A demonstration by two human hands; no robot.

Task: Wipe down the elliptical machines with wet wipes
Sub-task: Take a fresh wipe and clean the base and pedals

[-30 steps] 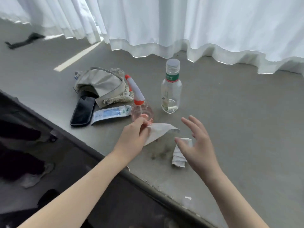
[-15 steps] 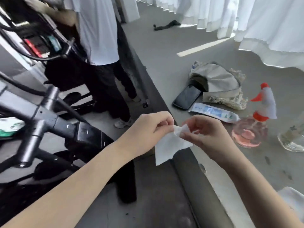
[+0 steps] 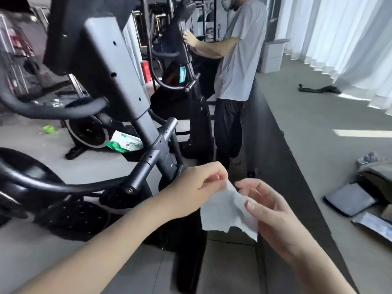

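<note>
Since the previous frame, both hands have drawn apart and the wet wipe (image 3: 224,211) has opened from a folded wad into a flat sheet. The view has turned toward the elliptical machine (image 3: 118,77).

My left hand (image 3: 197,187) is held knuckles-up, with the forearm entering from the lower left. Its fingers (image 3: 215,175) are curled and pinch the wipe's top corner against the thumb. My right hand (image 3: 273,213) sits just beside it. Its thumb presses the wipe's right edge onto the fingers behind, and the index finger is loosely bent above.

The wipe is thin, white, creased cloth with a ragged lower edge. It hangs in the air between the hands, near the machine's lower frame.

The machine has a grey, flat-sided column with small holes and round black tubular handlebars (image 3: 63,111). A green-and-white soft pack (image 3: 125,144) lies on the floor behind it. A smooth grey table (image 3: 318,145) runs along the right and bears a flat phone (image 3: 350,201).
</note>
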